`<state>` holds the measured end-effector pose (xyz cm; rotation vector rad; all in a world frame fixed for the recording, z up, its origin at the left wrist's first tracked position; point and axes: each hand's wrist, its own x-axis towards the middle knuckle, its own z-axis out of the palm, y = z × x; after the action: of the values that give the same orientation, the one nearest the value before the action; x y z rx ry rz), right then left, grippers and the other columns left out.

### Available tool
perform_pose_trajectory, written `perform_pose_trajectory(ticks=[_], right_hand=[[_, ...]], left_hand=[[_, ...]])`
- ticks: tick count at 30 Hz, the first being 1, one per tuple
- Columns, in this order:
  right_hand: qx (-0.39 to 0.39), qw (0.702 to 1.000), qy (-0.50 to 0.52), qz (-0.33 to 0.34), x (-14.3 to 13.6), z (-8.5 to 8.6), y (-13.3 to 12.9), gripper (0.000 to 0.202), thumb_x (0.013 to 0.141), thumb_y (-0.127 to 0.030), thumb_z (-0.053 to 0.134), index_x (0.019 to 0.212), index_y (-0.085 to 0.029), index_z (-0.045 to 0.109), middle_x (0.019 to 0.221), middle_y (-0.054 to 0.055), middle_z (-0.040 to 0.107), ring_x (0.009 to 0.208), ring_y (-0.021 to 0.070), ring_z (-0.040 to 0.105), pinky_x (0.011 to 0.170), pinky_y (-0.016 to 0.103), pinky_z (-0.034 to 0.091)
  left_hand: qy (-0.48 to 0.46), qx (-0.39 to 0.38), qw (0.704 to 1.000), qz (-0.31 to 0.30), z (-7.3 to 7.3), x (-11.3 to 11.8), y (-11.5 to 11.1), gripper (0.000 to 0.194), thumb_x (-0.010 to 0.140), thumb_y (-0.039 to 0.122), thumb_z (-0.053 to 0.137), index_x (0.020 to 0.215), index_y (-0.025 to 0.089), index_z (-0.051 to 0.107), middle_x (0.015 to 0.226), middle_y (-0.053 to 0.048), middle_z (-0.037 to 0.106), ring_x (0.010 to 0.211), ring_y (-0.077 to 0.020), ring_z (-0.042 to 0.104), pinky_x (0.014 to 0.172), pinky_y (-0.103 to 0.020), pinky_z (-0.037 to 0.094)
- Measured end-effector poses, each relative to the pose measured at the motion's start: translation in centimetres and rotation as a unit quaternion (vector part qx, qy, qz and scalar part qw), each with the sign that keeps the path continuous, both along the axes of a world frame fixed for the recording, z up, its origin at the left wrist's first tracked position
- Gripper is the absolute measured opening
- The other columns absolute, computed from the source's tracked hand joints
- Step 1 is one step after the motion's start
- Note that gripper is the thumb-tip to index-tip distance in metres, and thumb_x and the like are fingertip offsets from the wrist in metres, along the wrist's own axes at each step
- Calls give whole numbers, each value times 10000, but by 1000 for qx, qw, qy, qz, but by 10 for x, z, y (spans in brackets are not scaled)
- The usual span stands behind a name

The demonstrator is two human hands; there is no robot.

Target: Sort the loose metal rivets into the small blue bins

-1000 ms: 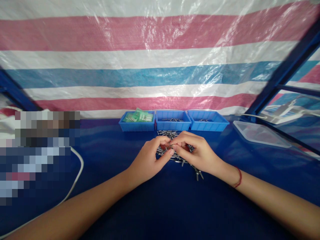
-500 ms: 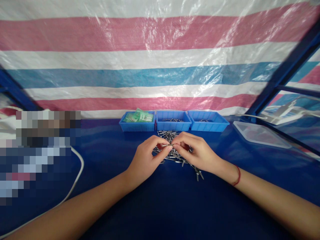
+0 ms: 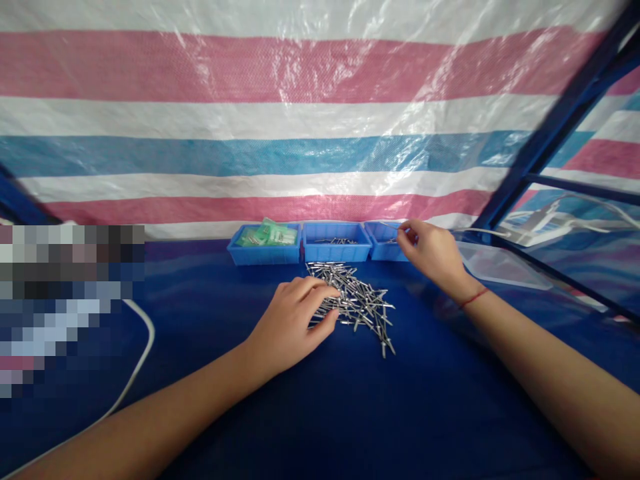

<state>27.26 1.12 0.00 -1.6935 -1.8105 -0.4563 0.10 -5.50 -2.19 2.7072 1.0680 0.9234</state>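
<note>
A loose pile of metal blind rivets [image 3: 363, 300] lies on the blue table in front of me. My left hand [image 3: 300, 313] rests at the pile's left side, fingers and thumb apart, with nothing seen held between them. My right hand [image 3: 433, 253] is raised at the right blue bin [image 3: 387, 251], pinching a single thin blind rivet [image 3: 389, 225] that points left over the bin's opening. The hand hides the right part of this bin. A few rivets show inside it.
The middle blue bin [image 3: 335, 253] holds some rivets; the left blue bin [image 3: 263, 256] holds green packets. A clear plastic lid [image 3: 505, 267] lies at right, beside a blue frame post [image 3: 530, 147]. A white cable [image 3: 145, 360] curves along the left.
My hands were together over the pile, fingertips meeting at a rivet. Now the right hand has moved up and right to the right bin with a rivet; the left has opened over the pile.
</note>
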Motion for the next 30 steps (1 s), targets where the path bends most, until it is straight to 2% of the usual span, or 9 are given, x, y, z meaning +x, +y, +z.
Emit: perform_pose_trajectory(ticks=[3,7,9,13,17,19,24,30], right_hand=[[-62,994,-68,-65,7,-1,2,277,835,-320,445,940,-149,635,714,100,676,584,212,603,511,270,329],[-61,991,-95,-69,-5,0,-4,287,845,-330,435,982,-164,624,741,86,688,599,221,615,505,269,308],[-53,993,-94,-36,-14,2,-9,278,850,-328,432,983,-172,620,739,69,687,604,213,615,509,269,307],[-75,989,-90,88,-35,3,-22,251,864,-316,436,950,-173,622,704,47,665,583,175,594,534,266,333],[-112,959,-85,244,-55,0,-38,235,882,-286,423,871,-172,629,714,37,644,609,142,583,568,257,355],[-125,941,-85,302,-62,-1,-45,244,893,-275,411,836,-173,625,706,29,628,627,130,578,576,252,354],[-122,926,-85,346,-70,-1,-55,260,900,-269,411,771,-161,610,656,18,582,598,111,537,563,244,338],[-147,900,-97,398,-75,-5,-59,246,895,-278,440,751,-157,599,678,16,576,614,107,522,574,240,347]], left_hand=[[43,-9,999,5,-2,0,-1,171,853,263,526,996,218,608,1057,-37,615,962,-204,551,839,-383,373],[85,-30,996,6,-3,1,-1,138,872,265,507,923,223,628,1008,-13,635,939,-199,546,817,-375,346],[100,-37,994,4,-2,1,-2,160,896,265,474,905,223,628,990,-7,638,929,-193,542,808,-370,334],[111,-44,993,14,-1,1,-2,215,932,273,412,895,217,616,968,-3,635,922,-191,529,802,-370,316],[105,-40,993,31,-2,1,-2,232,941,260,377,896,213,600,942,-4,628,898,-189,520,792,-368,313],[99,-35,994,41,-3,1,-1,184,914,255,417,905,212,595,945,-8,623,899,-195,516,794,-372,314],[108,-30,993,41,-3,-1,0,99,801,186,516,860,208,593,958,-9,607,913,-211,503,788,-376,315],[111,-39,992,33,-3,0,-1,133,885,249,447,896,206,572,966,-18,604,923,-214,497,776,-377,319]])
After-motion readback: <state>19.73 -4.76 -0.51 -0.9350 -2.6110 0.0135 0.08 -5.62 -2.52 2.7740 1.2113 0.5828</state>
